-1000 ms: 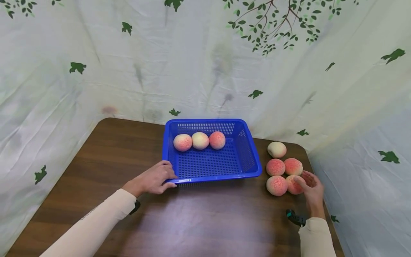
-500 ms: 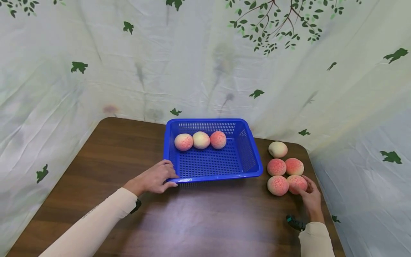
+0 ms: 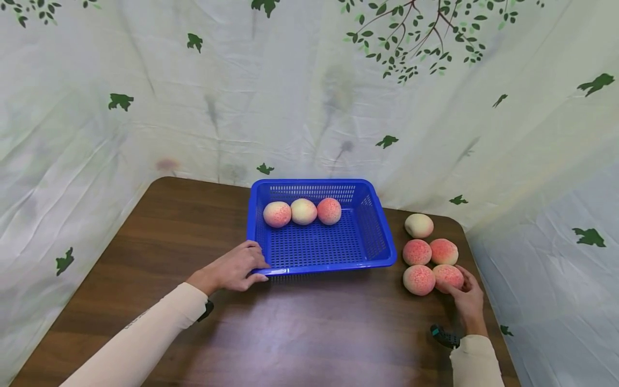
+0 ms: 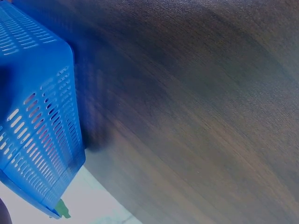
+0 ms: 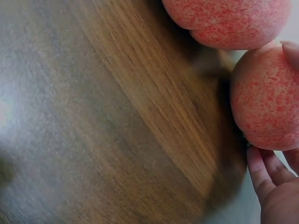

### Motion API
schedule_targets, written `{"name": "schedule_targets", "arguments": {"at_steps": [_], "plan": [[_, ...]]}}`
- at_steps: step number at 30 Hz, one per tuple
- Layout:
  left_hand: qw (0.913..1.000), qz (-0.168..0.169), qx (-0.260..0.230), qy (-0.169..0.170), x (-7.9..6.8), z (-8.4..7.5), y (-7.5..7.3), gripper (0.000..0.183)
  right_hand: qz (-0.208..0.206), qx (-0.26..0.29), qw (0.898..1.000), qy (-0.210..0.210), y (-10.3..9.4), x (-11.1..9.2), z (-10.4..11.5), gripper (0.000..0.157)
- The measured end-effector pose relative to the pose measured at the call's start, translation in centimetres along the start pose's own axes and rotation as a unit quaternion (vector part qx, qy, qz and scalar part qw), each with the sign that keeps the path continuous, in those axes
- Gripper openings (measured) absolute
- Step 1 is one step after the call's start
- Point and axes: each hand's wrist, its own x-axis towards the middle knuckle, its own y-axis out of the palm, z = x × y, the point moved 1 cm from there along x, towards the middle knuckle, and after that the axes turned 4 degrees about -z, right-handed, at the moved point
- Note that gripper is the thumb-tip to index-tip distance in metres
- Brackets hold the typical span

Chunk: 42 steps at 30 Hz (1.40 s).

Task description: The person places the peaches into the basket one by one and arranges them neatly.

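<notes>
In the head view my left hand [image 3: 237, 267] grips the near left corner of a blue plastic basket [image 3: 319, 267]. Three pink and cream peaches, a left one [image 3: 277, 214], a middle one [image 3: 303, 212] and a right one [image 3: 329, 211], sit in a row inside. At the table's right side my right hand [image 3: 469, 298] holds the near right peach [image 3: 447, 278] of a group, thumb and fingers on opposite sides. The right wrist view shows this peach [image 5: 266, 100] between the fingers [image 5: 261, 172] and a fingertip above, beside another peach [image 5: 233, 21].
Close to the held peach lie a near left peach [image 3: 418, 280], a redder peach [image 3: 417, 252], another pink one [image 3: 444, 251] and a pale peach [image 3: 418, 226]. The brown table [image 3: 309, 333] meets a leaf-printed curtain [image 3: 300, 107] behind and at the sides.
My right hand has shifted slightly nearer and settled its fingers round the near right peach, which has edged a little to the right. The left hand stays on the basket corner.
</notes>
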Motion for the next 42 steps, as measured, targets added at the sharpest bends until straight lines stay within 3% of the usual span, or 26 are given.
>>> {"name": "schedule_targets", "arguments": {"at_steps": [10, 16, 30, 42], "plan": [[0.9999, -0.007, 0.002, 0.010, 0.0, 0.1, 0.2, 0.024, -0.042, -0.012, 0.999, -0.008, -0.7, -0.2, 0.3, 0.074], [0.9993, -0.024, 0.006, 0.029, 0.0, 0.2, 0.3, 0.021, -0.032, -0.007, 0.999, -0.005, -1.0, -0.3, 1.1, 0.076], [0.9995, -0.019, 0.009, 0.023, 0.0, 0.3, 0.1, 0.022, -0.049, 0.044, 0.997, -0.028, -0.7, -1.0, 4.4, 0.071], [0.9993, -0.024, 0.008, 0.028, 0.0, 0.2, 0.3, 0.021, -0.023, 0.056, 0.996, -0.069, 0.5, -2.0, 7.6, 0.069]]}}
